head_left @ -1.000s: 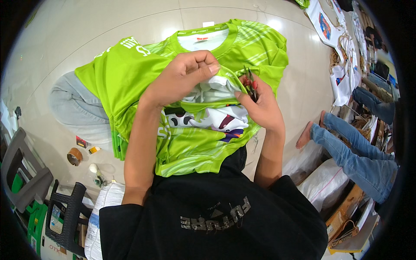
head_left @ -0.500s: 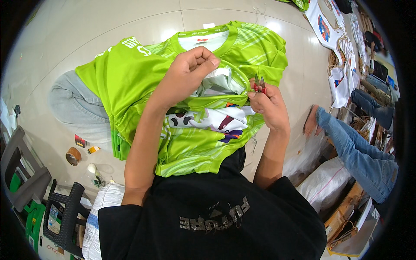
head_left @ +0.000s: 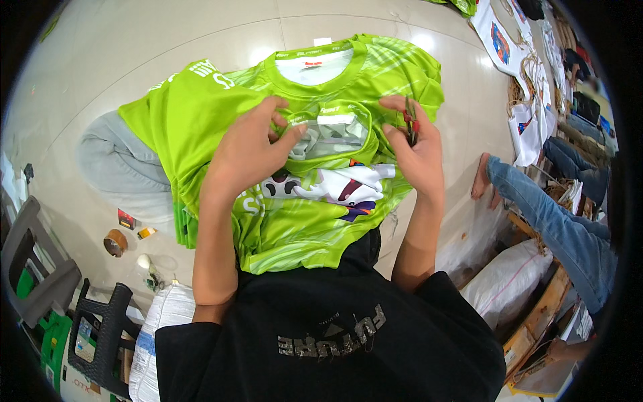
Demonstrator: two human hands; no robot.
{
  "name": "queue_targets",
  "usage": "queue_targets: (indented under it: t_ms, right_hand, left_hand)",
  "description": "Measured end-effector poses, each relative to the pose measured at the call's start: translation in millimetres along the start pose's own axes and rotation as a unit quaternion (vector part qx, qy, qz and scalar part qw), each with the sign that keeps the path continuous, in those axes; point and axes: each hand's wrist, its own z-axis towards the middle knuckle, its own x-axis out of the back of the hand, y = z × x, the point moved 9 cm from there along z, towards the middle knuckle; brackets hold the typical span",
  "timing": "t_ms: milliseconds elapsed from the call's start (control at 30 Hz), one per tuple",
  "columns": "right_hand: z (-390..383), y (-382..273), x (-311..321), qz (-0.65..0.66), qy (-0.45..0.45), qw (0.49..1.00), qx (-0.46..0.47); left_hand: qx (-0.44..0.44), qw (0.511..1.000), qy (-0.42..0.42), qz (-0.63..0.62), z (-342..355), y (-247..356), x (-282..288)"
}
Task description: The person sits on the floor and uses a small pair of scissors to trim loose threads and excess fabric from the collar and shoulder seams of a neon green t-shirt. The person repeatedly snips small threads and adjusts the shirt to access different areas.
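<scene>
A lime-green T-shirt (head_left: 295, 234) with white and purple printed figures lies bunched over my lap, its collar opening facing up. Beyond it, another lime-green shirt (head_left: 395, 80) is spread with its neckline away from me. My left hand (head_left: 251, 147) is at the left side of the nearer collar, thumb and fingers apart, nothing seen in its grasp. On the collar's right side is my right hand (head_left: 418, 151), holding small red-handled thread snips (head_left: 411, 124) against the fingers; its thumb and forefinger are spread. The snips' lower part is partly hidden by the hand.
On the tiled floor at left are a round brown container (head_left: 114, 243), a red and black box (head_left: 126, 218) and a dark plastic stool (head_left: 100, 328). A white sack (head_left: 509, 275) lies at right. Another person's jeans-clad leg (head_left: 542, 201) extends nearby, with white garments (head_left: 509, 53) farther off.
My left hand has moved left and down, its pinch opening. My right hand has let go of the collar and risen slightly, snips now upright. The nearer collar has settled into a rounder opening.
</scene>
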Motion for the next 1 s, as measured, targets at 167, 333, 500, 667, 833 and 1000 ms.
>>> queue_targets:
  t_ms: [167,333,500,667,833,1000]
  right_hand:
    - [9.7,-17.4,-20.4,-0.161,0.019,0.979,0.125]
    - [10.7,-8.6,-13.3,-0.201,0.014,0.977,0.073]
    - [8.2,3.0,8.8,-0.172,0.073,0.982,-0.009]
    - [7.1,3.6,35.6,-0.174,0.13,0.976,-0.008]
    - [4.3,-1.2,64.7,-0.132,0.211,0.968,0.008]
    - [7.8,-6.1,60.5,-0.124,0.208,0.97,0.035]
  left_hand:
    - [-0.016,0.986,-0.012,0.165,-8.5,-0.6,-4.8]
    - [-0.007,0.977,-0.025,0.21,-6.4,-11.4,-9.7]
    - [-0.032,0.974,-0.024,0.225,-3.7,-15.1,-10.9]
    - [-0.026,0.991,0.02,0.129,-11.1,-6.1,16.9]
    - [0.028,0.965,0.205,0.158,-25.5,-2.4,81.2]
    - [-0.174,0.938,0.296,0.055,-33.1,24.7,93.1]
